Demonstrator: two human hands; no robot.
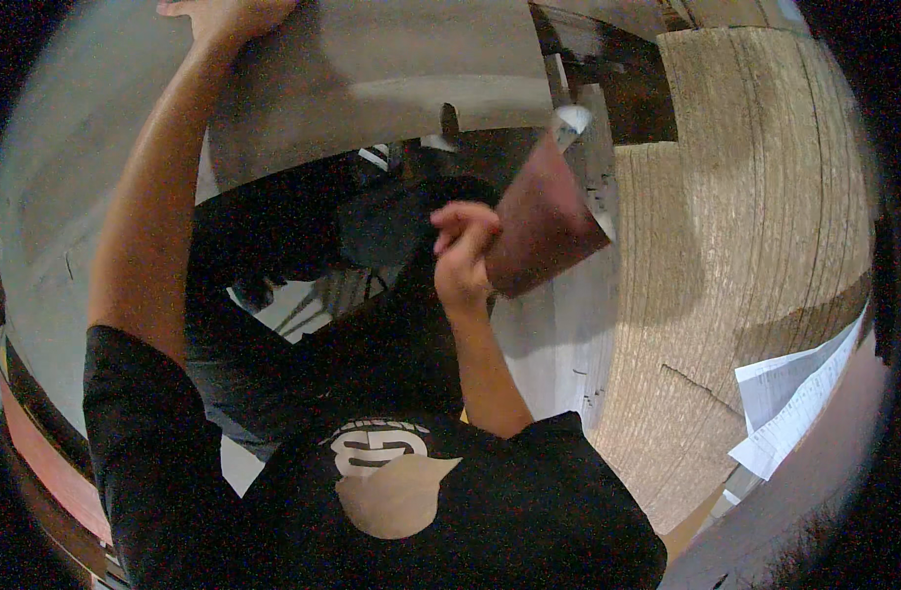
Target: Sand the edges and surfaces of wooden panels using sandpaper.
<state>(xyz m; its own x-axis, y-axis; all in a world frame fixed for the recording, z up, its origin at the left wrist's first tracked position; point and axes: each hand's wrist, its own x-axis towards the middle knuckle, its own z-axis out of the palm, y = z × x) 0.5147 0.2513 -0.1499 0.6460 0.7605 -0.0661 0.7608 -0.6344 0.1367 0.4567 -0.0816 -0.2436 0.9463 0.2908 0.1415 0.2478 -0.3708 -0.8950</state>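
Head view: R hand [465,258] has fingers curled, gripping reddish-brown sheet [547,228] approx. by its L edge; sheet is held out R of hand, L of wood-grain surface [706,236]. L hand [236,16] is at grey panel [401,88], cut off by top edge; can't tell if open/closed. White printed papers [786,398] far R.
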